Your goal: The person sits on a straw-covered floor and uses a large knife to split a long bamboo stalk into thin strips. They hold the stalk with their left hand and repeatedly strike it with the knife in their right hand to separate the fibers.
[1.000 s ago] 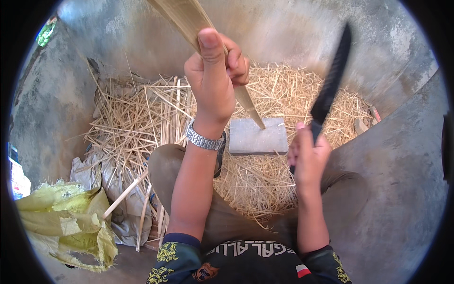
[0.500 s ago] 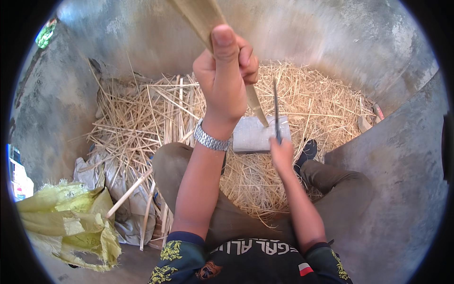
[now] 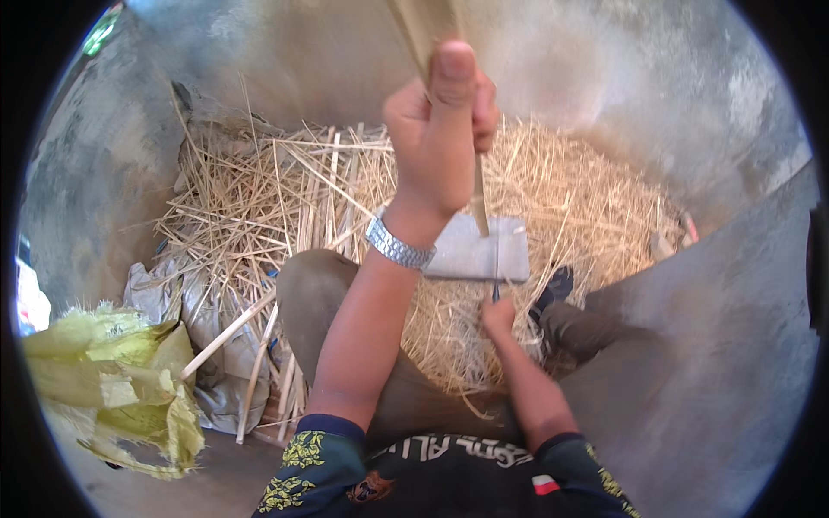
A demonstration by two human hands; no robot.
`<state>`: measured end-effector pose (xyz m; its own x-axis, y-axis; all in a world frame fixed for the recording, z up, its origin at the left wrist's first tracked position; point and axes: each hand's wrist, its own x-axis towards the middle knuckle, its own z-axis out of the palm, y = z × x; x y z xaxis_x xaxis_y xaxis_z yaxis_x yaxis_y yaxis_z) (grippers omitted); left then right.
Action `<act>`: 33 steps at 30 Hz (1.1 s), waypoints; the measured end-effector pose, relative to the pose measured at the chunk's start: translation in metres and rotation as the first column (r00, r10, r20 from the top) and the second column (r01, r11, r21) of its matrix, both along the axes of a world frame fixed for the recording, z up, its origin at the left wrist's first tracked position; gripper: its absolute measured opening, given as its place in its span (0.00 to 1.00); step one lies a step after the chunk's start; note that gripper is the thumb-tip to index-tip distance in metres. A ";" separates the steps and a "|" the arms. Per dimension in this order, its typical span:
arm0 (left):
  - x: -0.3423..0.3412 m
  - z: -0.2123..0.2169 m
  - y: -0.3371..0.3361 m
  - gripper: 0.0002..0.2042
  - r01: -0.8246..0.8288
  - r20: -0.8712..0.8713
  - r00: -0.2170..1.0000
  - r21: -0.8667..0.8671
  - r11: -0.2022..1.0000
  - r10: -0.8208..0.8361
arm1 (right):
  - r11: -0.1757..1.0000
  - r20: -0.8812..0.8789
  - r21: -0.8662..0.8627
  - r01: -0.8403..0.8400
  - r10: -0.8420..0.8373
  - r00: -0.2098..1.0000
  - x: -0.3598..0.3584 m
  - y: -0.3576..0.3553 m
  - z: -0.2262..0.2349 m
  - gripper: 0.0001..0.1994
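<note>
1. Left hand clamps a flat, pale woody strip, extending above and below it.
2. Right hand grips a slim knife.
3. Beyond it: grey rectangular block, brittle straw.

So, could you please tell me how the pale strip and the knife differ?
The pale strip is light tan, whereas the knife has a dark handle. The pale strip looks broad near its top; the knife shows only as a thin line. The pale strip is in the raised left hand, the knife in the lower right hand. Both are held one-handed.
</note>
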<state>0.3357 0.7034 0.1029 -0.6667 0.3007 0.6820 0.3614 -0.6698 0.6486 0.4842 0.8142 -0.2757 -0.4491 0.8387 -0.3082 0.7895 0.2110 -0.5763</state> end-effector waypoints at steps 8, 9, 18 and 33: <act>0.007 0.002 -0.004 0.32 0.037 0.045 0.998 0.001 0.999 -0.037 | 0.997 -0.671 -0.075 -0.011 -0.043 0.740 -0.046 0.024 0.134 0.19; 0.006 0.001 -0.006 0.33 0.052 0.035 0.998 -0.009 0.999 -0.052 | 0.997 -0.728 -0.082 -0.010 -0.052 0.684 -0.041 0.013 0.147 0.19; -0.012 0.003 -0.022 0.36 0.139 0.050 0.990 -0.103 0.985 -0.135 | 0.976 -0.041 -0.153 0.155 -0.163 0.986 0.015 0.016 -0.032 0.23; 0.000 0.009 -0.016 0.36 0.208 0.133 0.971 -0.075 0.975 -0.197 | 0.985 0.035 -0.115 0.125 -0.122 0.992 0.018 -0.008 -0.009 0.21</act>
